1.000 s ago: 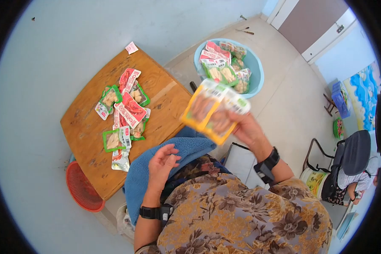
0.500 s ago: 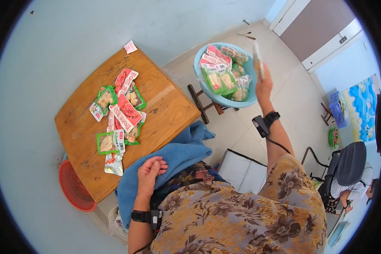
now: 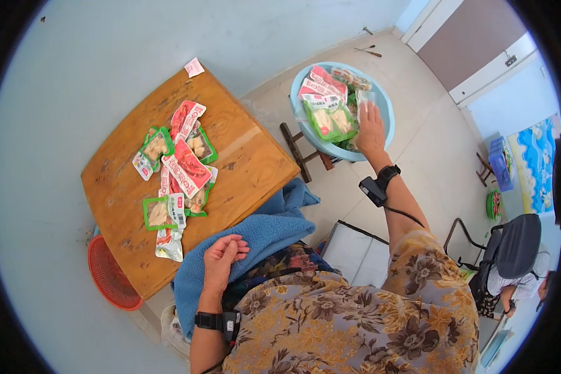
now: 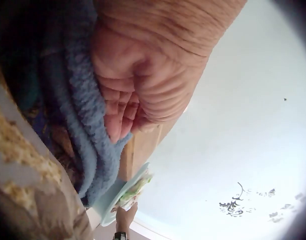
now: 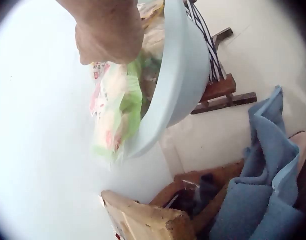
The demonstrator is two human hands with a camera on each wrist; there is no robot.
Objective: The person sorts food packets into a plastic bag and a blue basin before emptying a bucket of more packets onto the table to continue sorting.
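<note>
In the head view the right hand (image 3: 371,132) reaches into the light blue basin (image 3: 389,118). Its fingers look straight and lie over a clear-and-white packet (image 3: 366,97); the thumb is hidden. Beside that packet are a green-edged packet (image 3: 331,121) and a red-and-white packet (image 3: 330,81). The right wrist view has the hand (image 5: 110,37) above the basin (image 5: 185,75), its fingertips out of sight. Over the blue cloth (image 3: 271,227), the left hand (image 3: 221,265) hangs loosely curled and holds nothing; the left wrist view also has this hand (image 4: 148,75) by the cloth (image 4: 88,135).
Several red and green packets (image 3: 190,165) lie in an overlapping group on the wooden table (image 3: 249,168). A red basket (image 3: 109,274) is below the table's left corner. Under the basin is a wooden stand (image 3: 296,149). A person sits on a dark chair (image 3: 518,246) at right.
The right hand has carried a yellow-edged packet from in front of the body over to the basin and lowered it inside. The left hand has shifted slightly down and left and stays loosely curled.
</note>
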